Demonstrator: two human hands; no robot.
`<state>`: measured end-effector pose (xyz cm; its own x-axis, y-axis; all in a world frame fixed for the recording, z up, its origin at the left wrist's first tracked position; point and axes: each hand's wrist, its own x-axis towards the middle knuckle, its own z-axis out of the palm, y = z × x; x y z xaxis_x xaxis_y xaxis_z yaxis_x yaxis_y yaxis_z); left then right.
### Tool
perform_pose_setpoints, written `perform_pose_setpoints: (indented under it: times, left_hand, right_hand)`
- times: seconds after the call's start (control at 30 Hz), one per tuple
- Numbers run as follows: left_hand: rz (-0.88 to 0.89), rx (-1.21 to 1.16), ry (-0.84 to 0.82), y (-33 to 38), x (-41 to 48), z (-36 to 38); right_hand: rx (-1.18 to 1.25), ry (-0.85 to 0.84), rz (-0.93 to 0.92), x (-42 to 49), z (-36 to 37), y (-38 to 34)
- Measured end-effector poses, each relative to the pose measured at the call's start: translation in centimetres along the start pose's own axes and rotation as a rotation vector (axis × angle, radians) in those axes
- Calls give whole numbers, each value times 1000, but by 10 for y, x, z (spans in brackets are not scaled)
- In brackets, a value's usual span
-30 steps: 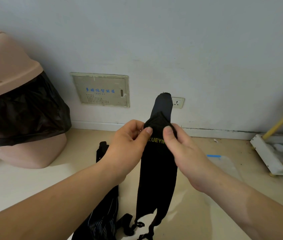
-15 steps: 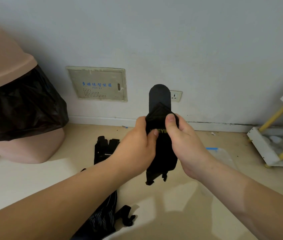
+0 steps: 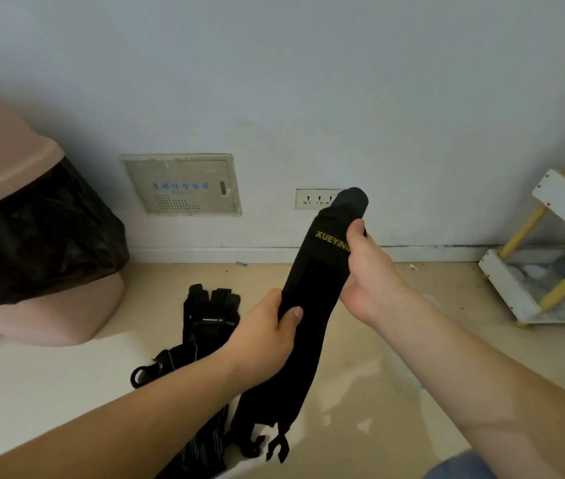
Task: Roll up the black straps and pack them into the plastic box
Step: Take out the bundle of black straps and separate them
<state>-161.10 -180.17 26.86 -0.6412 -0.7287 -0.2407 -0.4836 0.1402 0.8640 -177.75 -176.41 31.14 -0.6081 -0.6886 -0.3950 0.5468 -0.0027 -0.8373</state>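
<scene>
Black strap [image 3: 312,305] is held in the air, centre of frame. It runs diagonally from a rounded top end at centre right down to clips at bottom centre. Yellow lettering sits near the top end.

Left hand [image 3: 264,340]: grip closed round the strap's left edge at mid-length, thumb across the front. Right hand [image 3: 367,274]: grip closed on the strap's right edge just below the lettering, thumb on the front face.

Edges and room:
- The top end overlaps the socket [image 3: 314,199] on the wall [image 3: 308,81] in the picture. Can't tell the real gap to the wall.
- Can't tell whether the clips touch the floor [image 3: 395,375].
- Pile of straps [image 3: 210,316] lies on the floor just left of the held strap, partly behind the left forearm.
- Bin [image 3: 42,316] with a black bag [image 3: 39,236] stands at far left, well apart from the hands.
- White and yellow rack [image 3: 530,299] stands at the right edge. Bare floor shows between it and the right forearm.
- Panel [image 3: 181,184] is on the wall at upper left of centre, with the skirting [image 3: 205,254] below it.

Versus 0.5 s ago:
- Both hands were pinched together at the folded top, with the strap bunched short.
- Now the left hand is lower on the strap and the hands are apart.
- The strap is pulled out long and flat, leaning right, and the fold at the top is gone.
- More of the lettering is readable.
</scene>
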Motion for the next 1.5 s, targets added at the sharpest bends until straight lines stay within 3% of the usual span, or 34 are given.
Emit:
perform_pose_setpoints:
  times: [0.1,0.2,0.37,0.47,0.57,0.67,0.8,0.97,1.23,1.37,1.43,1.5]
  left_hand:
    - [9,35,87,5,14,12]
    - [24,9,67,5,28,43]
    - [-109,-70,-194,-12,44,89]
    - [-193,-318,-380,-32,55,104]
    - [-223,-380,-465,-65,71,116]
    - [-276,-364,-434,-98,89,126]
    - [-336,-246,-312,-139,114,138]
    - [-436,-246,-254,-182,145,161]
    - [-497,-449,-219,-190,180,204]
    - [-669,-601,-222,-200,183,221]
    - [-687,-487,-277,-217,177,229]
    - [-674,-323,-343,-233,170,236]
  right_hand:
    - [-161,-86,46,3,-19,5]
    - [-427,-96,68,7,-43,13]
    - [-664,15,96,20,-81,29]
    - [-658,95,83,35,-91,39]
    - [-604,179,82,64,-91,42]
    - [-599,247,119,113,-93,51]
    - [-550,350,304,171,-98,92]
    - [-509,357,417,216,-122,150]
    - [-494,392,137,255,-147,157]
    - [-1001,346,104,251,-173,186]
    - [-1216,234,139,240,-178,207]
    - [-1261,96,238,231,-179,229]
